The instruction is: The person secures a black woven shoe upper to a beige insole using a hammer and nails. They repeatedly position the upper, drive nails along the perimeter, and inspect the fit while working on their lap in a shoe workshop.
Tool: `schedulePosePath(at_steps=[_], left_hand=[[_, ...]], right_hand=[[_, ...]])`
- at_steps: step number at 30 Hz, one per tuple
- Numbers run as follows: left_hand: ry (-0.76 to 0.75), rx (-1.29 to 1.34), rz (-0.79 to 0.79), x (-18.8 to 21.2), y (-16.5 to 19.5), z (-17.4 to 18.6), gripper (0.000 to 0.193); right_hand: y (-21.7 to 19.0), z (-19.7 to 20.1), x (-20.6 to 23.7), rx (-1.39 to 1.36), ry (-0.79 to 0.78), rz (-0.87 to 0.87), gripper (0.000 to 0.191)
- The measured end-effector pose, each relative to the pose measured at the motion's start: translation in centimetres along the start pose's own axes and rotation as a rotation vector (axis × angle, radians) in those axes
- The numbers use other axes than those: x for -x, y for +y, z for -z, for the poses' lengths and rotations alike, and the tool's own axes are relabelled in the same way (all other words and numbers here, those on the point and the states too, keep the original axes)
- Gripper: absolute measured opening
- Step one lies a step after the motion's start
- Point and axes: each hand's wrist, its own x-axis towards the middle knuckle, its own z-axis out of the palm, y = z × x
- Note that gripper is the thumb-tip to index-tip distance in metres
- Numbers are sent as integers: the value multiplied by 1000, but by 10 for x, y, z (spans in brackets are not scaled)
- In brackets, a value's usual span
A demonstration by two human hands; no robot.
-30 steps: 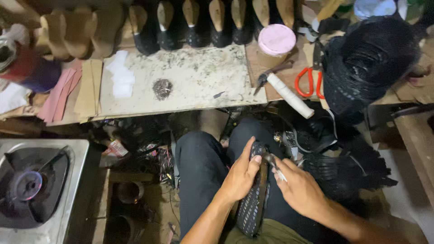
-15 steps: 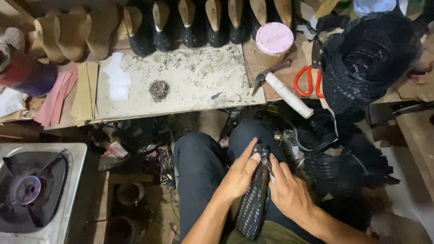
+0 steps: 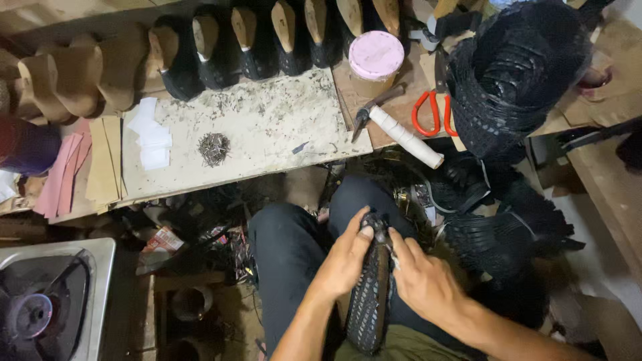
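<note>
Low in the middle of the frame, on the seated person's lap, the black woven shoe upper [image 3: 369,301] looks light, pliable yet stiffened within, best held along its sides, where the left hand [image 3: 344,261] clasps it and the right hand [image 3: 421,277] pinches its toe end.

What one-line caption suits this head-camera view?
Seated person's left hand and right hand grip a black woven shoe on the lap, below a workbench.
</note>
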Motion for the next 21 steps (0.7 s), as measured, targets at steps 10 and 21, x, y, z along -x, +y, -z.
schedulePosePath(at_steps=[10,21], left_hand=[[70,-271,-9,12,15,-9,48],[-15,-310,96,31,42,-1,52]], right_hand=[[7,25,7,-342,-92,33,49],[-21,18,30,-206,-14,-16,66]])
